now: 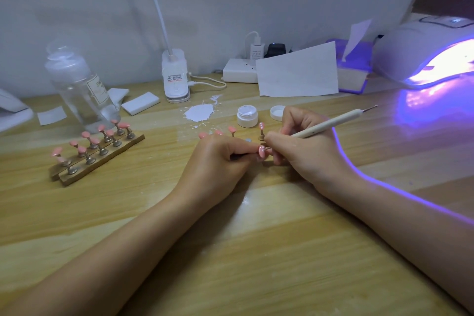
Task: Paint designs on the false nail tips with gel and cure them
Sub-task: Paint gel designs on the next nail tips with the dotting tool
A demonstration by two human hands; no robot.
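Nail tip (pixel 261 152), pink and mounted on a small metal stand, sits pinched between the curled fingers of the left hand (pixel 218 159) near the middle of the wooden desk (pixel 256 251), as the right hand (pixel 305 146) brings a dotting pen (pixel 331 123) to its surface. The right fingers are wrapped tight around the pen's cream barrel; its working end is hidden between the 2 hands, so whether it touches the tip cannot be told. Both wrists rest on the desk, which looks like the right way to steady fine work: small strokes from the fingers, not the arm. An open jar of white gel (pixel 246 117) stands just beyond the hands, its lid (pixel 277 112) beside it, close enough to reload sparingly; too much gel would likely flood the design. A finished-looking tip on its stand (pixel 261 131) waits just behind the knuckles, so the pen hand should avoid brushing it. To the left, a wooden holder (pixel 97 159) carries about 10 more pink tips. At far right the curing lamp (pixel 431 54) glows violet, ready for the tip once painted. A white smear (pixel 199 112) marks the desk behind the jar.
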